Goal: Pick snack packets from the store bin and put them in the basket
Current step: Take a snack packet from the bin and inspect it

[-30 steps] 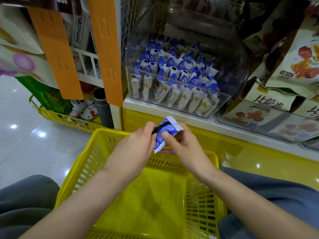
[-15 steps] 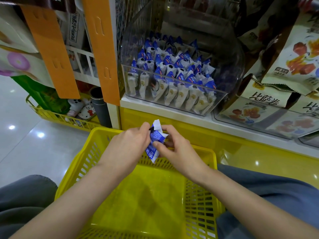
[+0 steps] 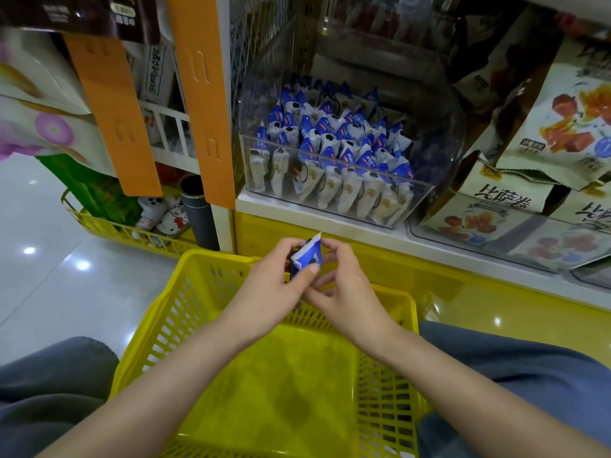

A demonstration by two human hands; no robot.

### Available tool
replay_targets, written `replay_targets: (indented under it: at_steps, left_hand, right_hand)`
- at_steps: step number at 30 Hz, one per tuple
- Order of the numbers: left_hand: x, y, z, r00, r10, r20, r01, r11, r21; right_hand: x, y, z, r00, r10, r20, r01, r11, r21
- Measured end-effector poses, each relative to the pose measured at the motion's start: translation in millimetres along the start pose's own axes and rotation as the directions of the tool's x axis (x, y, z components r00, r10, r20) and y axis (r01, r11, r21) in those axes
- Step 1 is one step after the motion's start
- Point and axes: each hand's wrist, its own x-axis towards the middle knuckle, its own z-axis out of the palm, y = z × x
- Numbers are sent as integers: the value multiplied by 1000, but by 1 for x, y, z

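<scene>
- One snack packet [image 3: 307, 256], blue and white, is pinched between both hands directly above the far rim of the yellow basket [image 3: 390, 385]; the left hand [image 3: 274, 285] clamps it with thumb against fingers, the right hand [image 3: 344, 285] grips its other side.
- Basket interior below the packet appears bare; no packet visible in it yet.
- Risk: the packet sits over the far rim, not the middle. Released here, it could likely tip outward and fall between the basket and the yellow shelf base [image 3: 479, 282].
- Risk: a two-handed grip on a slick wrapper may slip if one hand lets go unevenly.
- Beyond the basket, the clear store bin [image 3: 426, 193] sits on the shelf, full of matching packets; its front wall must be cleared when reaching in.
- Right of the bin: larger snack bags [image 3: 562, 127]. Left of it: orange strips [image 3: 201, 94].
</scene>
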Motion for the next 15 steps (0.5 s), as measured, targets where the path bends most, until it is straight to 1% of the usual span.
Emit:
replay_targets:
  at_steps: [2, 3, 5, 6, 8, 9, 12, 15]
  left_hand:
    - [4, 0, -4, 998, -43, -48, 40, 997, -71]
    - [6, 1, -6, 996, -74, -47, 68, 991, -112]
    - [6, 3, -7, 992, -128, -5, 125, 972, -197]
    - [6, 4, -6, 989, -146, 15, 146, 963, -227]
    - [5, 5, -5, 984, -172, 34, 175, 948, -266]
    - [4, 5, -5, 981, -189, 39, 192, 939, -286]
    - [4, 8, -4, 962, -265, 67, 269, 876, -400]
    - [3, 10, -8, 925, -344, 158, 377, 795, -475]
  right_hand:
    - [1, -4, -3, 1000, 8, -5, -8, 1000, 13]
    - [2, -6, -6, 1000, 20, -18, -19, 1000, 20]
    - [6, -8, -13, 998, 46, -33, -45, 999, 14]
    - [8, -9, -17, 998, 46, -40, -47, 999, -19]
    - [11, -10, -22, 997, 20, -72, -26, 996, -83]
    - [12, -11, -23, 995, 4, -96, -12, 996, -84]
    - [11, -17, -23, 986, -23, -163, 24, 1000, 3]
    - [8, -21, -20, 976, -54, -211, 70, 995, 69]
